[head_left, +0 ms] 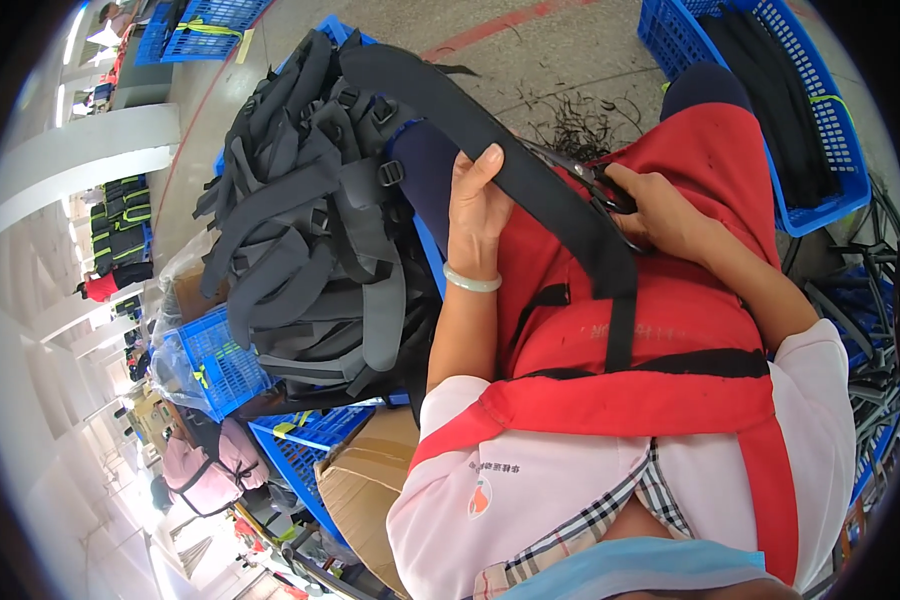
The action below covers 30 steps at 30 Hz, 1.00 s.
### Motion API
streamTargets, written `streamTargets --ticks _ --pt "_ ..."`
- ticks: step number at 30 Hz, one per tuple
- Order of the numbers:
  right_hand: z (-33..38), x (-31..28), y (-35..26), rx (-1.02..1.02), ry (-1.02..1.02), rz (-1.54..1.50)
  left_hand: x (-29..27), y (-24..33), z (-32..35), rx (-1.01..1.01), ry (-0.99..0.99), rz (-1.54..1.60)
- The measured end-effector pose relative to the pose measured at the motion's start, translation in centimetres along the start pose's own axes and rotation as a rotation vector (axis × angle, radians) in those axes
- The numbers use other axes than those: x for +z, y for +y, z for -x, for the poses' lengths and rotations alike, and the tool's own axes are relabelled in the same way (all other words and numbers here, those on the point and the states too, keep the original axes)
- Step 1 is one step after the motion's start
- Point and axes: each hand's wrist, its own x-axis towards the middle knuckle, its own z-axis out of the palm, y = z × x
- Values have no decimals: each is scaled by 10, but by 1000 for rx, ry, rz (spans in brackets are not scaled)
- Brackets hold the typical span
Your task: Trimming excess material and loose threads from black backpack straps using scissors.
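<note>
A long black padded shoulder strap [545, 195] lies slantwise over my lap, its narrow webbing end hanging against my red apron [690, 250]. My left hand [478, 195] grips the strap's edge, thumb on top and the other fingers hidden beneath. In my right hand [660, 208] is a pair of dark-handled scissors [595, 185], fingers wrapped round the handles. The blades point toward the strap and pass partly behind it. Whether they touch it I cannot tell. At my left a large heap of grey and black straps [320, 230] with buckles rises from a blue crate.
A blue crate [835, 130] of black pieces stands at the right. Dark trimmings [590, 120] litter the floor ahead. More blue crates [220, 355] and a cardboard box [370, 465] sit at the left, with a person in pink [210, 465] beyond. Black frame-like parts [860, 310] crowd the right edge.
</note>
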Motion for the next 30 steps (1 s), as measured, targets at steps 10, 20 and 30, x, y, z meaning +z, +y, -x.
streamTargets --ticks 10,20,30 --pt "-5 -3 -6 -18 13 94 -6 -14 0 69 5 -231" --pt "-9 -4 -4 -24 -50 82 -10 -19 4 43 18 -146" --pt "-8 -2 1 -118 59 171 -24 -10 -6 41 -35 -101"
